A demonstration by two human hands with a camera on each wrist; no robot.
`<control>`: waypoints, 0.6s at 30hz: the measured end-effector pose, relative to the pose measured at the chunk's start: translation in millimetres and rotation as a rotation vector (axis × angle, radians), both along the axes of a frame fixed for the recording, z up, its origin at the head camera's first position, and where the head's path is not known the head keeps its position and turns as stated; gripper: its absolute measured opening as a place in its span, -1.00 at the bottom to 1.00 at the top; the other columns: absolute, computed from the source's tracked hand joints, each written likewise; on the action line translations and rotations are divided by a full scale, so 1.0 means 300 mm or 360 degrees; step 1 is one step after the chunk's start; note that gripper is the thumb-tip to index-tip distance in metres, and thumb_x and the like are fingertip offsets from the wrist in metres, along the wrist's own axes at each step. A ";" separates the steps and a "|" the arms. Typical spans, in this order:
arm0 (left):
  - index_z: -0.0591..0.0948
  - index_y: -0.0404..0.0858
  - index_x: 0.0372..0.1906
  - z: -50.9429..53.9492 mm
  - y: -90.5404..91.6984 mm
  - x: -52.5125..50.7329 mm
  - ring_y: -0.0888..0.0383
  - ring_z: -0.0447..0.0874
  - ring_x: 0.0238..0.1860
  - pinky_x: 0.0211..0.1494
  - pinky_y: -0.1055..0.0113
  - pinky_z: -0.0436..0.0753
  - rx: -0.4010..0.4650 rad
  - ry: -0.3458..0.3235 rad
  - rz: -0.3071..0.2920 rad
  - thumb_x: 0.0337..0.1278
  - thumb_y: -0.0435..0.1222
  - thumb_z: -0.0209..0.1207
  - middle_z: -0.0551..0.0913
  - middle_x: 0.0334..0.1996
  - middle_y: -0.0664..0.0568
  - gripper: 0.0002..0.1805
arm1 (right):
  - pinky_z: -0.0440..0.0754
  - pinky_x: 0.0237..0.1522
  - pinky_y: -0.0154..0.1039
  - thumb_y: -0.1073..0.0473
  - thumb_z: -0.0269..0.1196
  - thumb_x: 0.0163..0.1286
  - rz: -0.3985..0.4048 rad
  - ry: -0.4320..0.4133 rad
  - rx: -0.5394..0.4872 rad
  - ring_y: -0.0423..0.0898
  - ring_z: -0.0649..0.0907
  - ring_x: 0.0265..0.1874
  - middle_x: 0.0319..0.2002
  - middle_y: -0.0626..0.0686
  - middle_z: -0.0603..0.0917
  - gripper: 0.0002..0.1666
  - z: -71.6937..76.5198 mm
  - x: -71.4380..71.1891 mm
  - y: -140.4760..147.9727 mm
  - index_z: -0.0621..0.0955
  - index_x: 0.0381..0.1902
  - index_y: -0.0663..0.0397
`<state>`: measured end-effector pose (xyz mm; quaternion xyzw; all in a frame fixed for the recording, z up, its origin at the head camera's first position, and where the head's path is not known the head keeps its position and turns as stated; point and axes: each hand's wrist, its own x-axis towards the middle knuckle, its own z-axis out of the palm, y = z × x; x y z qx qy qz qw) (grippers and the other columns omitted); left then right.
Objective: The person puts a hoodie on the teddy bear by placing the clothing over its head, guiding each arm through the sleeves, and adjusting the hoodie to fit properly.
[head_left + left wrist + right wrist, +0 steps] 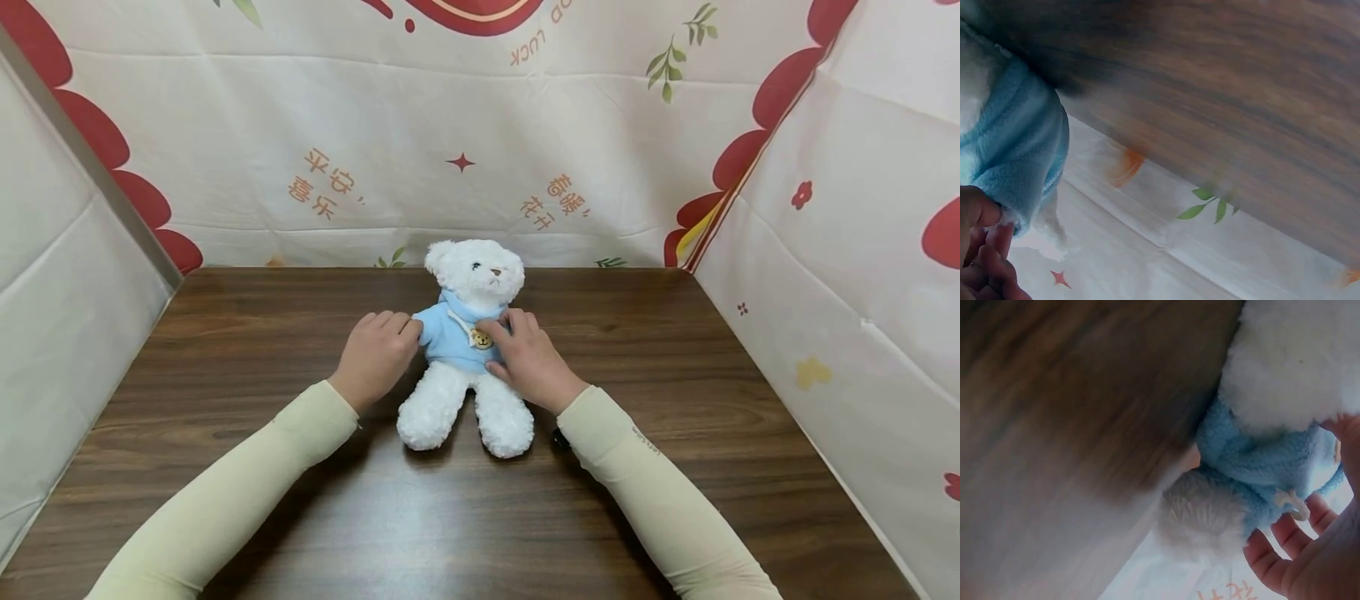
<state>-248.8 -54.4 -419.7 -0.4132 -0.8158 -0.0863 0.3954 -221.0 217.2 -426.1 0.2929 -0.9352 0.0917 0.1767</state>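
Observation:
A white plush teddy bear [480, 271] in a light blue hoodie [453, 337] is propped up at the middle of the table, its legs toward me. On the hoodie's front are pale drawstrings and a small bear-face patch [482, 338]. My left hand [378, 350] pinches the end of the sleeve on the left side; in the left wrist view, thumb and finger close on that blue cuff [1016, 215]. From the other side, my right hand [536, 358] grips the bear's body. Its thumb and fingers [1291, 534] lie against the hoodie, partly covering the chest and hiding the other sleeve.
The dark wood-grain table [240, 358] ends at a white printed cloth [450, 117] behind the bear. More cloth walls [862, 275] rise along both sides. A small dark object [560, 438] shows under my right wrist.

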 end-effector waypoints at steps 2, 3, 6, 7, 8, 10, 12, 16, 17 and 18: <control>0.63 -0.37 -0.37 -0.001 -0.010 -0.007 0.00 0.54 -0.51 -0.52 0.26 0.37 0.0016 -0.0009 0.0036 0.02 -0.51 0.29 0.63 -0.45 -0.12 -0.94 | 0.50 -0.19 0.07 0.10 0.40 0.31 0.0009 0.0023 0.0013 0.18 0.38 -0.02 0.07 0.25 0.31 -0.34 0.000 0.005 -0.005 0.40 0.31 -0.06; 0.63 -0.37 -0.38 -0.003 -0.015 -0.011 0.00 0.53 -0.53 -0.53 0.26 0.36 0.0030 -0.0015 0.0047 0.00 -0.53 0.29 0.62 -0.46 -0.12 -0.93 | 0.50 -0.12 0.11 0.12 0.40 0.31 0.0018 0.0028 0.0009 0.21 0.37 0.05 0.09 0.27 0.30 -0.34 0.000 0.006 -0.008 0.41 0.31 -0.07; 0.60 -0.37 -0.41 -0.007 -0.033 -0.020 0.00 0.49 -0.56 -0.55 0.26 0.33 0.0054 -0.0043 0.0071 -0.05 -0.57 0.28 0.60 -0.49 -0.11 -0.90 | 0.45 0.09 0.15 0.17 0.38 0.32 0.0047 0.0039 0.0021 0.23 0.31 0.19 0.13 0.29 0.28 -0.36 -0.001 0.008 -0.019 0.41 0.32 -0.06; 0.60 -0.37 -0.42 -0.008 -0.039 -0.024 0.00 0.48 -0.57 -0.56 0.26 0.31 0.0060 -0.0058 0.0075 -0.05 -0.57 0.27 0.59 -0.50 -0.11 -0.89 | 0.43 0.12 0.14 0.19 0.38 0.32 0.0064 0.0046 0.0024 0.23 0.32 0.19 0.13 0.30 0.28 -0.36 0.000 0.008 -0.023 0.42 0.32 -0.04; 0.59 -0.37 -0.42 -0.011 -0.044 -0.028 0.00 0.47 -0.58 -0.56 0.26 0.30 0.0063 -0.0071 0.0078 -0.05 -0.58 0.26 0.57 -0.51 -0.11 -0.88 | 0.43 0.15 0.12 0.21 0.38 0.32 0.0080 0.0050 0.0027 0.23 0.33 0.19 0.13 0.31 0.29 -0.36 0.001 0.007 -0.027 0.42 0.31 -0.03; 0.55 -0.35 -0.45 -0.013 -0.055 -0.033 0.00 0.43 -0.60 -0.57 0.25 0.26 0.0055 -0.0111 0.0093 -0.04 -0.59 0.24 0.53 -0.55 -0.10 -0.86 | 0.46 0.10 0.10 0.21 0.38 0.32 0.0090 0.0059 0.0055 0.21 0.35 0.18 0.14 0.31 0.29 -0.37 0.004 0.007 -0.032 0.43 0.31 -0.03; 0.52 -0.32 -0.48 -0.016 -0.066 -0.043 0.00 0.40 -0.61 -0.57 0.25 0.22 0.0048 -0.0168 0.0121 -0.04 -0.61 0.22 0.51 -0.57 -0.09 -0.84 | 0.51 0.03 0.10 0.20 0.38 0.33 0.0091 0.0061 0.0086 0.21 0.36 0.17 0.15 0.31 0.29 -0.38 0.008 0.009 -0.036 0.44 0.31 -0.06; 0.48 -0.27 -0.53 -0.006 -0.092 -0.062 -0.04 0.40 -0.61 -0.57 0.21 0.24 0.0061 -0.0337 0.0217 -0.08 -0.61 0.22 0.49 -0.62 -0.06 -0.77 | 0.55 -0.10 0.13 0.16 0.36 0.35 0.0068 0.0042 0.0147 0.20 0.34 0.20 0.18 0.28 0.29 -0.40 0.012 0.011 -0.042 0.46 0.32 -0.14; 0.48 -0.26 -0.53 -0.003 -0.099 -0.068 -0.04 0.41 -0.60 -0.57 0.20 0.25 0.0078 -0.0378 0.0245 -0.07 -0.61 0.22 0.51 -0.62 -0.06 -0.77 | 0.55 -0.12 0.13 0.16 0.36 0.36 0.0066 0.0037 0.0163 0.20 0.34 0.21 0.19 0.27 0.29 -0.40 0.012 0.010 -0.044 0.47 0.32 -0.15; 0.49 -0.26 -0.52 0.000 -0.105 -0.072 -0.05 0.42 -0.59 -0.56 0.18 0.27 0.0095 -0.0419 0.0270 -0.05 -0.59 0.22 0.52 -0.61 -0.06 -0.78 | 0.55 -0.13 0.14 0.16 0.35 0.36 0.0064 0.0031 0.0173 0.19 0.33 0.22 0.20 0.26 0.29 -0.41 0.011 0.010 -0.046 0.47 0.32 -0.16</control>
